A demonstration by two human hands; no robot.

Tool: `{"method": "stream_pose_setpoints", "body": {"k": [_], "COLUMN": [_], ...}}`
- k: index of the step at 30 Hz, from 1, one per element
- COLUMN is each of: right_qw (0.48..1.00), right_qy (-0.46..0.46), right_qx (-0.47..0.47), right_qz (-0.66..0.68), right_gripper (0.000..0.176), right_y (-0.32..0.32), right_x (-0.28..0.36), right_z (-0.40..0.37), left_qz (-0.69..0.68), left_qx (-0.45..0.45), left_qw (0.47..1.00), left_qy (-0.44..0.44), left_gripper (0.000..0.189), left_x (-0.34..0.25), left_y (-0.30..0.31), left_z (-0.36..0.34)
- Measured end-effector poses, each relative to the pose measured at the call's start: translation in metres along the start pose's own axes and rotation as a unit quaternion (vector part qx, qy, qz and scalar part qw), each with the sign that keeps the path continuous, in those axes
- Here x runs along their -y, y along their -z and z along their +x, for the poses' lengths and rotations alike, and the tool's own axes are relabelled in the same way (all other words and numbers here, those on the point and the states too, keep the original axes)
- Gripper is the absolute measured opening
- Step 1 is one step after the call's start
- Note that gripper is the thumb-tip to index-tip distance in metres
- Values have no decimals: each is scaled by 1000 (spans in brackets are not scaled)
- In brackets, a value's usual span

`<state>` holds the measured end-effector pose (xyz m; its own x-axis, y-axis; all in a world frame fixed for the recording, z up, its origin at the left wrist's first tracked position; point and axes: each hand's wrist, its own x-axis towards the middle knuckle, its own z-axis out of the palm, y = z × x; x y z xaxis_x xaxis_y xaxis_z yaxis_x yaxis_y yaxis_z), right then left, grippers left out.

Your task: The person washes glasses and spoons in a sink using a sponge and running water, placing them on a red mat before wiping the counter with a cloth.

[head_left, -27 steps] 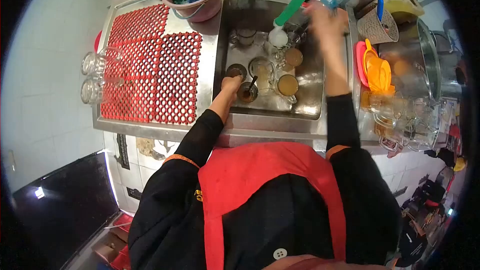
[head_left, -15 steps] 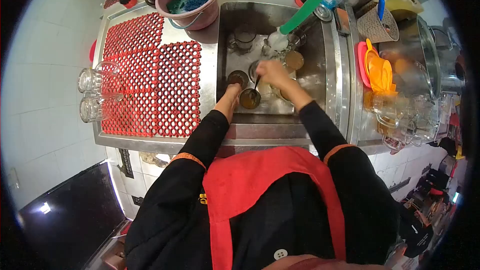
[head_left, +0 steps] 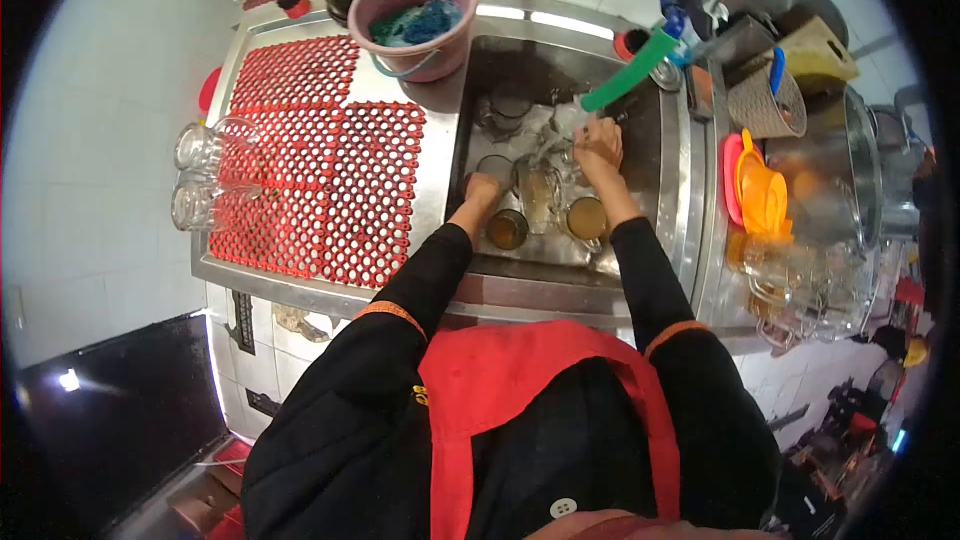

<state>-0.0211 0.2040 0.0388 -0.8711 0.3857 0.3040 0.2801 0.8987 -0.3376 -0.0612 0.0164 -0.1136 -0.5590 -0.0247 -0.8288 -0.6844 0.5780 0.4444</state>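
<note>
My left hand (head_left: 482, 192) is closed round a glass mug (head_left: 495, 169) at the left side of the steel sink (head_left: 478, 55). Right beside the running water (head_left: 566, 120), my right hand (head_left: 598, 147) has its fingers closed; what they hold is too small and blurred to name. A glass mug with dark brown liquid (head_left: 507, 230) stands just below my left hand. Cloudy tan liquid fills another glass mug (head_left: 586, 219) below my right hand. Between the hands lies a clear glass mug (head_left: 540, 190), and one more glass mug (head_left: 503, 110) is farther back.
A green hose (head_left: 630, 72) pours into the sink. Left of it are red drainage mats (head_left: 320, 160), upturned glass mugs (head_left: 195, 175) and a pink bucket (head_left: 440, 58) with a scrubber (head_left: 425, 22). Orange strainers (head_left: 762, 195) and several glass mugs (head_left: 805, 265) stand on the right.
My right hand has left the mug of brown liquid, where it held a dark-handled spoon, and moved up and right to the water. The view has shifted slightly.
</note>
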Motion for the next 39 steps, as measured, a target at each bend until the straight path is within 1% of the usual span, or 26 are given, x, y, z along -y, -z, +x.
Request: {"method": "stream_pose_setpoints", "body": {"k": [2,4,7,8,11,12,13,14,16,17,19,20,22,23,24,25,26,27,28,29,30,32,33,35,37,39], "right_qw": [996,984,962,956,904,908,910,907,925,892,867,836,798,822,841,879,880,902,900,874,874,643,643,492,495,503], "right_qy": [58,118,152,194,309,334,357,361,269,234,217,196,186,205,222,249,247,130,9,-35,-41,-139,-143,-145,-156,-168], "right_qx": [31,64,156,78,-68,-35,-2,-4,265,376,444,512,573,531,485,399,401,372,331,288,286,353,348,315,306,313], "right_qz": [62,120,163,207,288,251,213,215,-47,-88,-63,-39,-34,30,93,72,70,178,282,390,390,665,667,798,798,788], "right_gripper": [17,18,16,13,9,11,14,14,33,55,60,65,64,61,57,51,51,50,51,46,46,43,43,43,42,38], "right_y": [-8,-5,35,43,51,41,30,8,-37,-30,-41,-47,-41,-40,-35,-26,-25,-29,-35,-42,-28,24,32,42,56,77], "right_x": [16,40,107,127,185,199,213,222,235,241,240,239,242,239,238,239,238,236,232,228,227,231,227,215,202,188], "right_z": [-7,-6,18,34,94,118,142,163,190,188,193,196,199,200,200,203,204,209,214,215,208,196,195,186,167,140], "left_qz": [53,185,215,205,217,229,138,241,73,74,-191,-191,156,154,182,206,204,-20,-240,-238,-218,-192,-131,-7,116,346], "left_qx": [-18,-175,-122,-102,-68,-87,-114,-99,27,24,291,288,81,83,-13,-110,-108,135,362,367,325,289,211,54,-96,-24], "left_qw": [998,956,900,857,838,838,738,755,706,705,741,740,705,705,659,604,604,698,708,708,706,701,711,709,677,787], "left_qy": [-14,-143,-358,-462,-496,-487,-650,-602,-704,-705,-575,-576,-687,-687,-730,-762,-763,-703,-557,-554,-590,-623,-658,-703,-721,-510], "left_gripper": [29,34,40,40,46,39,43,48,50,50,49,49,46,46,46,45,45,45,45,45,44,44,42,38,36,29], "left_x": [-22,-55,-84,-94,-119,-129,-118,-123,-122,-122,-124,-124,-130,-128,-128,-129,-129,-129,-128,-125,-121,-119,-118,-111,-101,-107], "left_y": [5,14,25,35,22,11,-3,4,-8,-22,-33,-26,12,9,3,-4,-12,-22,-30,-37,-45,-51,-43,-22,-3,17], "left_z": [-26,-88,-113,-137,-120,-109,-85,-105,-83,-72,-68,-72,-128,-133,-135,-137,-140,-141,-141,-139,-136,-138,-145,-162,-175,-171]}}
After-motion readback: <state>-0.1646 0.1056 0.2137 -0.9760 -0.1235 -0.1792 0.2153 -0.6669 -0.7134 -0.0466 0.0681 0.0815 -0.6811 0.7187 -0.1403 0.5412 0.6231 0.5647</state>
